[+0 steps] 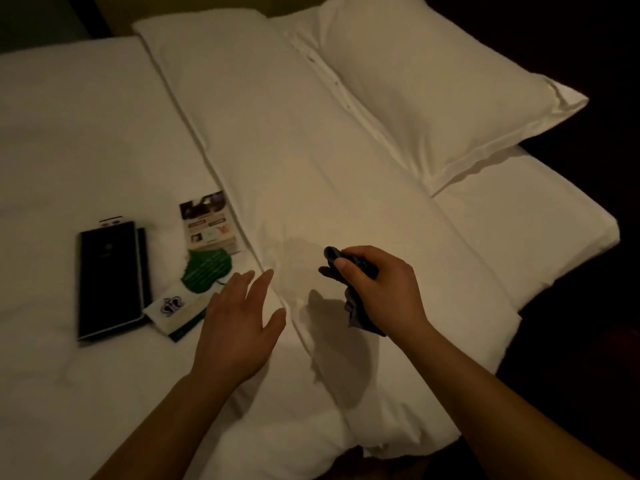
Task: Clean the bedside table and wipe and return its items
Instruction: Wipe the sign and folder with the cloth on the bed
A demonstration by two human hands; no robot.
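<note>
Right grip (pixel 381 289) is clenched round the dark cloth (pixel 358 317) and the left grip (pixel 235 327) hangs released by the green card (pixel 206 271) and black folder (pixel 110 278) on the bed (pixel 69 133), so a sloppy one-handed grab could crumple the paper stuff imo.

Folder (pixel 110 278), cards (pixel 207 230) on bed (pixel 69 133); dark cloth (pixel 358 315)

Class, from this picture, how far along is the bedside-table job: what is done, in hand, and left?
Done: the items lie on the bed: black folder, brochure, green card, crest card. In hand: the right hand holds a dark cloth; the open left hand hovers by the cards. Left: returning all four. The table is out of view, so its wiping cannot be judged.
</note>
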